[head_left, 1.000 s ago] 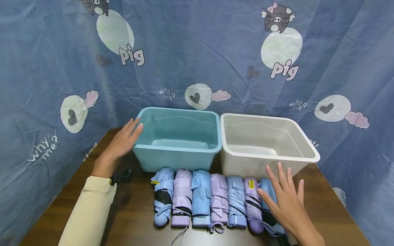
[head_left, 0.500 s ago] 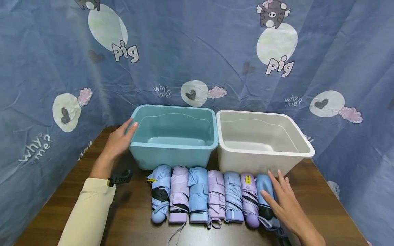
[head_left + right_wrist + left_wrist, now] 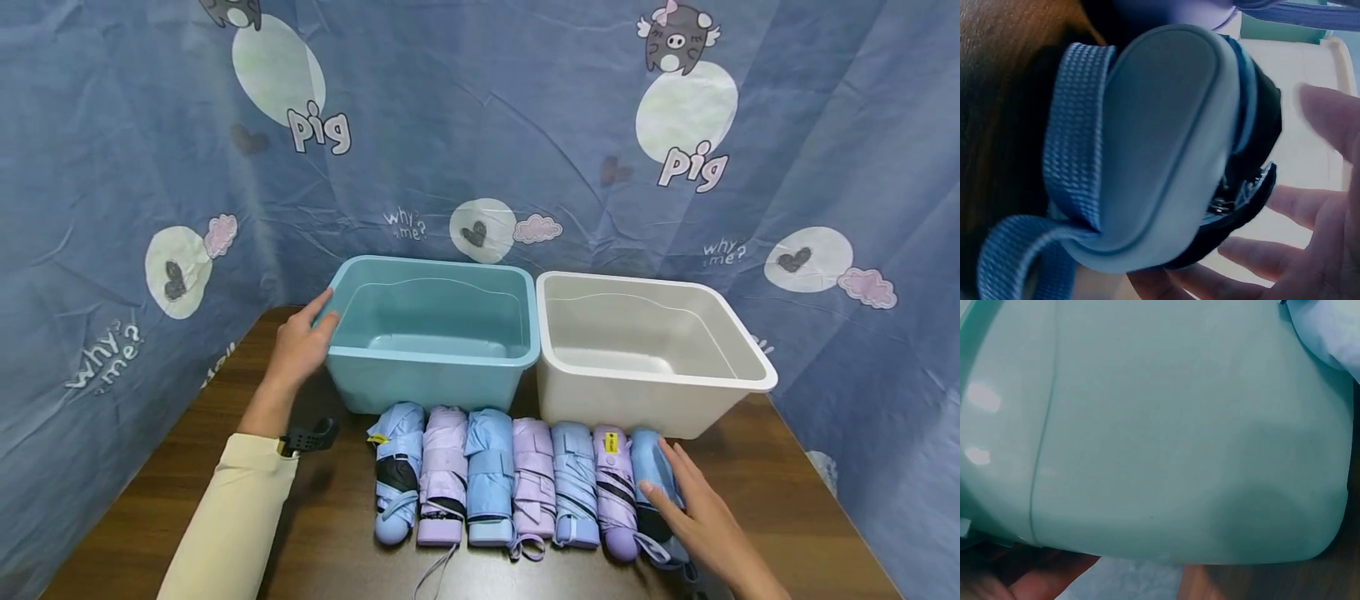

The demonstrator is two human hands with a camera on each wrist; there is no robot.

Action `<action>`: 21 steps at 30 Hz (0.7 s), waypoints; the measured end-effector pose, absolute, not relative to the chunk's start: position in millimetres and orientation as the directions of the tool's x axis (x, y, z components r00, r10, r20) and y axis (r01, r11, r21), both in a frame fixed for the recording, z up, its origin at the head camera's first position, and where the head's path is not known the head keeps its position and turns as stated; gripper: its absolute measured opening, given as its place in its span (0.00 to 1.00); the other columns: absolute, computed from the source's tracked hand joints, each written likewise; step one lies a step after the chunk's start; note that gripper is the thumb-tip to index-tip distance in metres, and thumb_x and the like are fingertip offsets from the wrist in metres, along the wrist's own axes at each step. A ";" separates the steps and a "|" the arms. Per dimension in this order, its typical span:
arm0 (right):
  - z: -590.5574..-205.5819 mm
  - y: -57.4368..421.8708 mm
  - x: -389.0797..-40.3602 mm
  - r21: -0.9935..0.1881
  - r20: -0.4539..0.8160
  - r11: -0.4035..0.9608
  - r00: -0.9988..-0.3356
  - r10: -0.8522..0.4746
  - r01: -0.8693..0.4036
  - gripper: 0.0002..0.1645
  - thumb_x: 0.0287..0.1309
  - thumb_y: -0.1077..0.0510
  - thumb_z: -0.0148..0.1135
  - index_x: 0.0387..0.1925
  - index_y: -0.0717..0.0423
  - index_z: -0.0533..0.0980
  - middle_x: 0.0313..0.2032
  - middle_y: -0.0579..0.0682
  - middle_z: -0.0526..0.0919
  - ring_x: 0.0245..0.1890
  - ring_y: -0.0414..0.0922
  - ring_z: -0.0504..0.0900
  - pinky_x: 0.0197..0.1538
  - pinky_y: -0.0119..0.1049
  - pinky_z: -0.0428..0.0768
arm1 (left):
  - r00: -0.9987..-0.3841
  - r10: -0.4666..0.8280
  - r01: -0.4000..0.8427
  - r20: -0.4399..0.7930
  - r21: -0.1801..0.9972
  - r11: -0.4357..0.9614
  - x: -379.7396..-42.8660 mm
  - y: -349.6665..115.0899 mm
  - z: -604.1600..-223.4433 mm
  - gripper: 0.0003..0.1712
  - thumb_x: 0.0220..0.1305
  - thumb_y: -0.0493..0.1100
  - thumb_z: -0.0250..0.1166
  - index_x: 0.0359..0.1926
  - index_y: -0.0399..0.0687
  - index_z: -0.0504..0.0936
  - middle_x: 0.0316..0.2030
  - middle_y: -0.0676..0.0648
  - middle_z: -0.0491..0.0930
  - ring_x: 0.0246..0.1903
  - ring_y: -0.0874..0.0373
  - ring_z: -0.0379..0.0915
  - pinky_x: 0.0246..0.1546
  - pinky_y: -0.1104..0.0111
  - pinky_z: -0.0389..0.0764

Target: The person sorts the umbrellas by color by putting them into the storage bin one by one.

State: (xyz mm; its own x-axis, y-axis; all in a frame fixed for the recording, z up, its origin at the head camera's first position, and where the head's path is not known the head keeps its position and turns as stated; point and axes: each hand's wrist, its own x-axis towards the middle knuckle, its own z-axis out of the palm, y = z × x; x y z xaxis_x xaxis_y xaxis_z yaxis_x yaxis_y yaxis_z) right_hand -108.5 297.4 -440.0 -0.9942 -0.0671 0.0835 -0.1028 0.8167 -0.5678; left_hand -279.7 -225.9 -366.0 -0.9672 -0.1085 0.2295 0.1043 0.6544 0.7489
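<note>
Several rolled folding umbrellas [image 3: 491, 483], alternately blue and lilac, lie side by side before two bins. Over the rightmost blue umbrella [image 3: 649, 458] reaches my right hand [image 3: 708, 521], thumb on one side and fingers along the other. The right wrist view shows this umbrella's flat handle end [image 3: 1160, 144] and woven strap [image 3: 1079, 131]; a gap shows between it and the thumb [image 3: 1332, 119]. With fingers extended, my left hand [image 3: 296, 346] touches the left rim of the teal bin [image 3: 427, 387]. Its fingers [image 3: 1054, 578] show beside the bin's wall in the left wrist view.
A white bin [image 3: 615, 404] stands to the right of the teal one, and both interiors look bare. Behind them hangs a blue printed curtain [image 3: 420, 125]. Everything stands on a dark wooden table [image 3: 330, 533], whose edge slopes down at the right.
My right hand has come down from above onto the rightmost blue umbrella, its spread fingers drawing closer together. My left hand has settled against the teal bin's rim. Bins and umbrellas have stayed put.
</note>
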 end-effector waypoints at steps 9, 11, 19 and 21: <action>-454.0 299.1 -110.9 -0.532 0.236 0.816 -0.965 -0.114 -0.227 0.40 0.59 0.49 0.65 0.69 0.55 0.63 0.65 0.70 0.64 0.63 0.67 0.65 0.53 0.65 0.67 | -0.958 -0.144 0.102 0.249 0.763 0.639 -276.2 -225.0 -367.5 0.31 0.70 0.47 0.41 0.73 0.53 0.61 0.68 0.36 0.61 0.60 0.38 0.63 0.58 0.45 0.62; -455.6 299.5 -111.9 -0.526 0.259 0.816 -0.959 -0.115 -0.240 0.39 0.58 0.50 0.66 0.69 0.54 0.65 0.64 0.69 0.66 0.62 0.67 0.66 0.53 0.65 0.67 | -0.957 -0.149 0.099 0.251 0.759 0.644 -275.9 -224.9 -368.0 0.31 0.70 0.46 0.41 0.73 0.53 0.61 0.69 0.37 0.61 0.62 0.38 0.62 0.59 0.45 0.61; -455.1 299.5 -117.6 -0.501 0.264 0.835 -0.959 -0.103 -0.228 0.39 0.57 0.46 0.66 0.68 0.52 0.67 0.59 0.66 0.72 0.59 0.64 0.70 0.51 0.66 0.69 | -0.945 -0.114 0.158 0.307 0.731 0.664 -278.4 -224.8 -368.7 0.31 0.69 0.43 0.44 0.72 0.46 0.62 0.72 0.42 0.57 0.70 0.40 0.49 0.66 0.46 0.53; -454.3 298.8 -118.1 -0.498 0.252 0.839 -0.962 -0.102 -0.219 0.39 0.57 0.46 0.66 0.68 0.52 0.67 0.59 0.66 0.72 0.59 0.64 0.70 0.51 0.65 0.69 | -0.943 -0.110 0.166 0.315 0.729 0.664 -277.5 -225.0 -369.4 0.31 0.69 0.43 0.45 0.72 0.46 0.63 0.73 0.45 0.56 0.71 0.41 0.48 0.67 0.46 0.52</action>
State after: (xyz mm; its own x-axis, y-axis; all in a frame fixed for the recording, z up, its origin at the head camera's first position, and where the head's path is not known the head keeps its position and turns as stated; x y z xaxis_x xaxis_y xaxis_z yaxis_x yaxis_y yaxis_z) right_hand -118.1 298.8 -454.3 -0.9623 -0.1015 0.2521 -0.2190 0.8391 -0.4980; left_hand -277.5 -225.0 -369.4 -0.9428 -0.1100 0.3148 0.1658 0.6644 0.7288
